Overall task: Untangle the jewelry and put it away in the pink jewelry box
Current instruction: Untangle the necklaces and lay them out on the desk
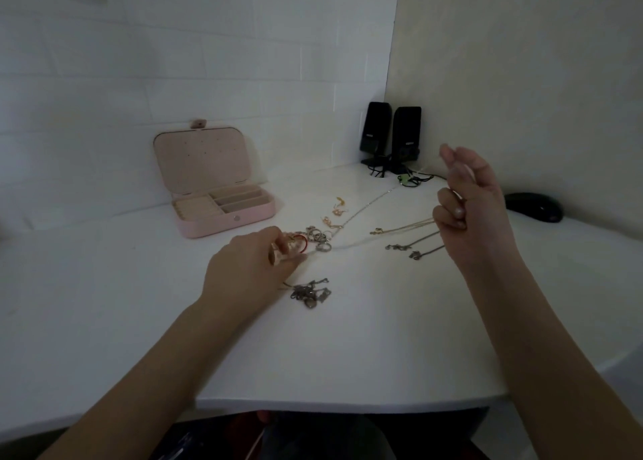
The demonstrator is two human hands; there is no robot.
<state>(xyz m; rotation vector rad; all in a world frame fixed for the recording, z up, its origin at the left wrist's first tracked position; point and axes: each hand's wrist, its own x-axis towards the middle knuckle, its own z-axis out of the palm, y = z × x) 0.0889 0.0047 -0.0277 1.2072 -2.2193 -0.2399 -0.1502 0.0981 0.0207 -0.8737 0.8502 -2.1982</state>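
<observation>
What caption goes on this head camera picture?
Two hands sort tangled jewelry: right hand lifts chains, left hand among rings, pink jewelry box open.

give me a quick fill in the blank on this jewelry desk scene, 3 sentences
1. The lid of the pink jewelry box stands ____.
2. The right hand is raised and holds thin ____ that trail down to the white desk.
3. Two black ____ stand in the corner behind the jewelry, while the left hand rests by the rings.

Missing words: open; chains; speakers
</observation>
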